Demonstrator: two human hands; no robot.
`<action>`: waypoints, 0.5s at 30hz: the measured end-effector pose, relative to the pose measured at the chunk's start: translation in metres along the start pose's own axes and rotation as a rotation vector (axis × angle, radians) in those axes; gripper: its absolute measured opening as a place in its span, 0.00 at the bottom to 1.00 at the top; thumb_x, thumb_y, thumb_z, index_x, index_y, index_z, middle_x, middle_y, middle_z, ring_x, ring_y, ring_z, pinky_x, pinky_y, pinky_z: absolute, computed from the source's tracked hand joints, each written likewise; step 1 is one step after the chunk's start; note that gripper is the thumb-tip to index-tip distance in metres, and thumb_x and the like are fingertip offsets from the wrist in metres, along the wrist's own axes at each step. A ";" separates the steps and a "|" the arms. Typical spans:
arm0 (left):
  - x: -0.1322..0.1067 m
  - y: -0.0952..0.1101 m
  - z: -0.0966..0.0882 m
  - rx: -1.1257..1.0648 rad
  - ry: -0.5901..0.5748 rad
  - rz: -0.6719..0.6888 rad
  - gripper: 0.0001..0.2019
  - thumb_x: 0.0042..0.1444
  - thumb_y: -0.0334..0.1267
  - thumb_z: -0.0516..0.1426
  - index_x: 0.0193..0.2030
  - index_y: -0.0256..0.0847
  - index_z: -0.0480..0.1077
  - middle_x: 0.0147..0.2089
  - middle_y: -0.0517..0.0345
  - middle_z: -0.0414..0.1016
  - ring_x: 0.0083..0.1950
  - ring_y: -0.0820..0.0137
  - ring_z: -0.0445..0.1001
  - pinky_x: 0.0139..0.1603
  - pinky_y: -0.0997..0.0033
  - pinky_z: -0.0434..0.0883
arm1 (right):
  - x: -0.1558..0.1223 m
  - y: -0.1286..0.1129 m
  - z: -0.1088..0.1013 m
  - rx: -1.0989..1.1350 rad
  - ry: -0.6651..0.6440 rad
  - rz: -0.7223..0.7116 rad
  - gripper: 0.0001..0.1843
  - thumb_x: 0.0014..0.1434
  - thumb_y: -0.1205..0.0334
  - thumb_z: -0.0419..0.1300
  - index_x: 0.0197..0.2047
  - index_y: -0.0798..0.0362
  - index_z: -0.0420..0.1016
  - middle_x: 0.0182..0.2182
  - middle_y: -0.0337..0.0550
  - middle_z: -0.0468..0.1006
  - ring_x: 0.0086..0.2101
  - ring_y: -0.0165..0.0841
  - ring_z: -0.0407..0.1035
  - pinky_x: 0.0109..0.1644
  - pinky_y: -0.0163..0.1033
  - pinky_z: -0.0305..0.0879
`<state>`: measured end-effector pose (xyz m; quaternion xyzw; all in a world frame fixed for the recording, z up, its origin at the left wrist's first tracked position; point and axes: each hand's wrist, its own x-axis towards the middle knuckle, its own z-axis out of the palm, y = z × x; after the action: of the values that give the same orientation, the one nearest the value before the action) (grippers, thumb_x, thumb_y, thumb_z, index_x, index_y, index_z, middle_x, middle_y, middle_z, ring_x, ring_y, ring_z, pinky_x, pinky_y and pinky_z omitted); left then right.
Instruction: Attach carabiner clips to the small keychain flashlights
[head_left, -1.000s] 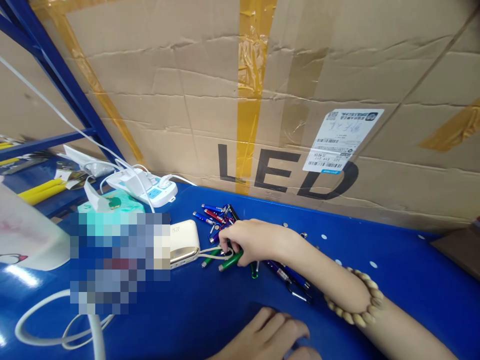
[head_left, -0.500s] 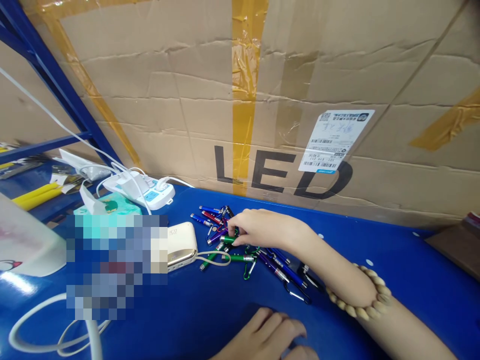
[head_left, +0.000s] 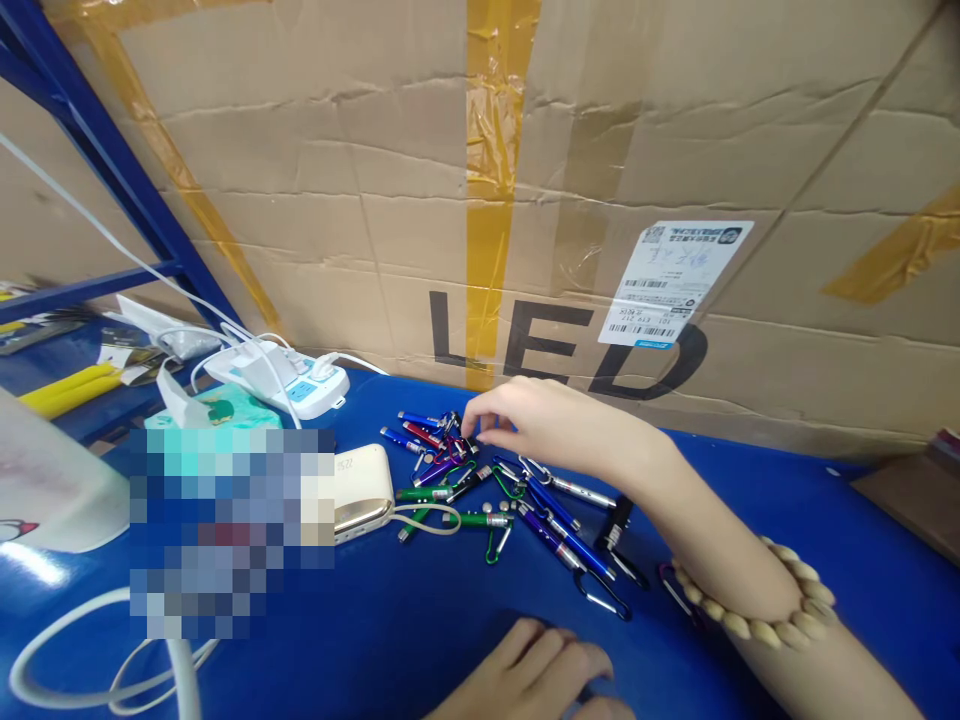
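Observation:
My right hand [head_left: 517, 420] reaches over a pile of metal keychain laser pointers with carabiner clips. Its bent thumb and index finger close around the end of a black laser pointer [head_left: 470, 446], which my fingers partly hide. Just below lie green laser pointers [head_left: 424, 493] and another black one [head_left: 472, 484]. Blue [head_left: 421, 419], purple [head_left: 551, 537] and silver [head_left: 581, 490] ones surround them. Two small round button cells [head_left: 487, 507] rest in the pile. My left hand [head_left: 536, 665] lies on the table at the bottom, fingers loosely bent and apart, with nothing visible in it.
A large cardboard box [head_left: 360, 220] stands behind the blue table [head_left: 360, 640]. To the left are a cream power bank [head_left: 364, 485] with a cord loop, a tissue pack [head_left: 232, 405], a white power strip [head_left: 319, 390], cables and a blurred patch. A brown carton edge [head_left: 919, 490] shows at right.
My right hand has let go of a green laser pointer, which now lies further left. The hand has moved up to a black one. My left hand stays in place.

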<state>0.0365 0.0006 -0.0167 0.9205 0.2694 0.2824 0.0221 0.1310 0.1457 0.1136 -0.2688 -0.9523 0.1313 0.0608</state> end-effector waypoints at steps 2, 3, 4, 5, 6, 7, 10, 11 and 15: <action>0.000 0.000 0.000 0.000 -0.011 0.001 0.09 0.65 0.34 0.46 0.44 0.40 0.67 0.39 0.59 0.72 0.38 0.74 0.69 0.41 0.76 0.64 | -0.003 -0.001 -0.003 -0.016 -0.004 0.031 0.09 0.55 0.71 0.56 0.37 0.51 0.76 0.35 0.39 0.77 0.34 0.31 0.69 0.35 0.35 0.59; 0.000 0.000 0.000 -0.002 -0.008 0.003 0.09 0.65 0.34 0.46 0.44 0.40 0.67 0.40 0.59 0.72 0.38 0.74 0.69 0.41 0.76 0.64 | -0.003 -0.001 -0.004 -0.016 -0.036 0.057 0.07 0.54 0.69 0.58 0.36 0.51 0.76 0.34 0.38 0.77 0.32 0.30 0.69 0.34 0.35 0.59; 0.000 0.000 0.000 -0.003 -0.001 0.005 0.10 0.65 0.34 0.46 0.43 0.40 0.67 0.40 0.59 0.72 0.38 0.74 0.69 0.41 0.76 0.64 | -0.004 -0.002 -0.004 -0.011 -0.080 0.084 0.06 0.53 0.68 0.60 0.36 0.52 0.76 0.32 0.38 0.77 0.30 0.30 0.68 0.32 0.35 0.58; 0.001 0.000 0.000 -0.005 0.006 0.007 0.10 0.65 0.34 0.45 0.43 0.40 0.67 0.40 0.59 0.72 0.38 0.74 0.69 0.41 0.76 0.64 | -0.004 -0.002 -0.004 -0.006 -0.120 0.108 0.06 0.52 0.67 0.61 0.36 0.52 0.76 0.31 0.38 0.76 0.28 0.29 0.68 0.31 0.35 0.58; 0.001 0.000 -0.001 -0.006 0.017 0.008 0.11 0.65 0.34 0.45 0.43 0.39 0.67 0.39 0.59 0.72 0.38 0.74 0.69 0.41 0.76 0.64 | -0.003 -0.002 -0.002 -0.001 -0.148 0.126 0.07 0.51 0.67 0.62 0.36 0.51 0.76 0.31 0.38 0.76 0.28 0.29 0.68 0.30 0.34 0.58; 0.002 -0.001 -0.001 -0.005 0.031 0.007 0.11 0.66 0.34 0.44 0.43 0.39 0.67 0.39 0.59 0.72 0.38 0.74 0.69 0.41 0.76 0.64 | -0.002 -0.002 -0.001 0.000 -0.160 0.136 0.08 0.50 0.68 0.62 0.37 0.51 0.76 0.31 0.39 0.76 0.28 0.29 0.68 0.31 0.34 0.58; 0.002 -0.001 -0.001 0.007 0.081 0.010 0.13 0.66 0.33 0.42 0.42 0.39 0.68 0.38 0.60 0.73 0.37 0.74 0.69 0.42 0.76 0.63 | 0.001 0.002 0.006 -0.030 -0.145 0.160 0.13 0.48 0.74 0.60 0.37 0.52 0.76 0.33 0.40 0.76 0.29 0.29 0.69 0.32 0.34 0.58; 0.002 -0.001 -0.001 0.015 0.083 0.010 0.13 0.66 0.33 0.42 0.42 0.39 0.68 0.38 0.60 0.73 0.37 0.75 0.69 0.42 0.76 0.63 | 0.002 0.004 0.009 -0.041 -0.141 0.166 0.14 0.48 0.76 0.59 0.37 0.52 0.76 0.33 0.40 0.76 0.30 0.29 0.69 0.32 0.34 0.58; 0.001 0.000 -0.001 0.043 0.042 0.004 0.10 0.64 0.33 0.46 0.43 0.41 0.68 0.39 0.61 0.73 0.37 0.74 0.69 0.41 0.75 0.63 | 0.004 0.009 0.014 -0.054 -0.155 0.163 0.16 0.47 0.77 0.58 0.38 0.51 0.76 0.33 0.39 0.77 0.32 0.30 0.69 0.31 0.33 0.58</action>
<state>0.0368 0.0015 -0.0156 0.9151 0.2740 0.2957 -0.0040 0.1292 0.1518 0.0976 -0.3358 -0.9323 0.1305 -0.0311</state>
